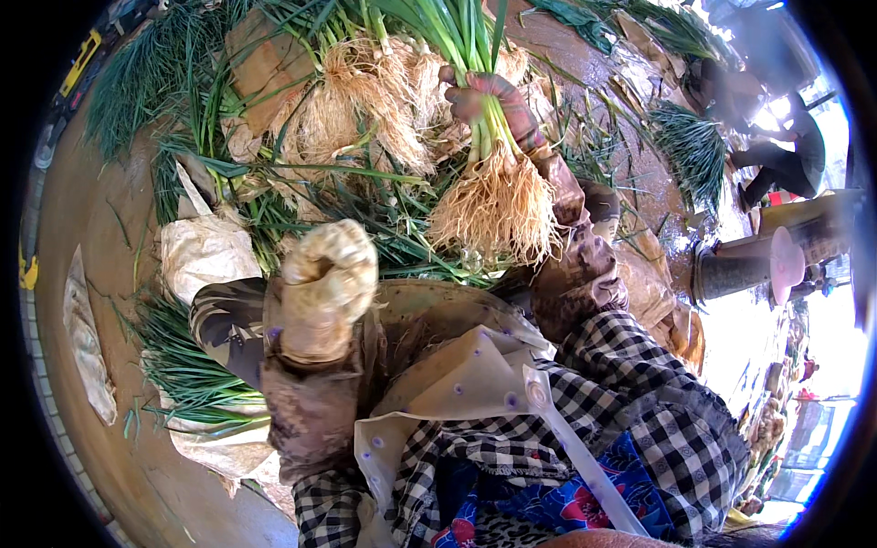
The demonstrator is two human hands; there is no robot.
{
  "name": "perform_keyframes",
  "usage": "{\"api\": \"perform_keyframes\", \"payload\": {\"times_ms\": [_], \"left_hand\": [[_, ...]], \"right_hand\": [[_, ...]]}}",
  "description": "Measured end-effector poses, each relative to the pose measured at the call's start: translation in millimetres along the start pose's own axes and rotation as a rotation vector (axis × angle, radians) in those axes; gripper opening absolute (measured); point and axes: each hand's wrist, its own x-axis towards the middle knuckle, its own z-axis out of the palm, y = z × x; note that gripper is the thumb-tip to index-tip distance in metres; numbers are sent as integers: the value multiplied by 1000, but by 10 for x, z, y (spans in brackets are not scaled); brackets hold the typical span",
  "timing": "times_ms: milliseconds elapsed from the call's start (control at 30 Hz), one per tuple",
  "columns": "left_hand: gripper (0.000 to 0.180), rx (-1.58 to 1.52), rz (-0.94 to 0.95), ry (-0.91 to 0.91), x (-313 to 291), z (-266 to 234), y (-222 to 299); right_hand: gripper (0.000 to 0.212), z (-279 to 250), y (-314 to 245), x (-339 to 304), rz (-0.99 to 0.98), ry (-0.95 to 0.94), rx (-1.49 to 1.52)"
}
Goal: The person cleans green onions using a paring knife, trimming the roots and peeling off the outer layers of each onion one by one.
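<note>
Bunch of green onions point(493, 205) held up in the right hand point(486, 96); left hand point(327, 274) too blurred to read

Has the right hand closed around the pale stems, with fingers curled and smeared at the tips. Carries the bunch roots down in front of the body, a little right of the middle, with a full fan of tan roots in plain sight below the grip. Loses the green leaf ends past the top edge.

Shows the left hand nearer the body, well apart from the held bunch, in a pale, thick glove curled about a dark hollow. Cannot tell how far open, nor whether holding anything.

Behind the bunch, a heap of rooted onions point(365, 100), partly covered by loose leaves and cut off at the top. At the left, a crumpled pale sack point(208, 251) and, below, another bundle of leaves point(206, 370), partly hidden behind the left leg and sleeve. Over the lap, a checked black-and-white cloth point(658, 429), partly under a clear plastic sheet point(457, 370).

At far right, a co-worker point(804, 146) in dark clothes, washed out by glare, near more green leaves point(690, 151). Below, a pink round thing point(786, 265), hard to name. At upper left, a yellow thing point(80, 62) against the dark rim, also unclear.
</note>
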Motion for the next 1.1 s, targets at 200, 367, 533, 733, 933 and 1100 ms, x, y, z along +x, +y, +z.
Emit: {"api": "perform_keyframes", "payload": {"times_ms": [200, 367, 533, 733, 933, 1100], "left_hand": [[35, 897, -494, 9, 33, -494, -63], [65, 791, 18, 253, 411, -460, -234], [51, -340, -300, 151, 572, -730, -714], [23, -134, -420, 274, 305, -852, -971], [17, -230, -344, 392, 238, -767, -1015], [18, -144, -295, 410, 321, -660, -1092]], "right_hand": [[42, 269, 85, 65, -24, -27, 30], [49, 417, 230, 86, -83, 114, -215], [49, 739, 644, 201, 11, 50, -414], [28, 495, 988, 234, -66, -65, -1268], [24, 301, 1321, 338, -68, 446, -1082], [27, 33, 1334, 213, -356, 674, -1176]]}}
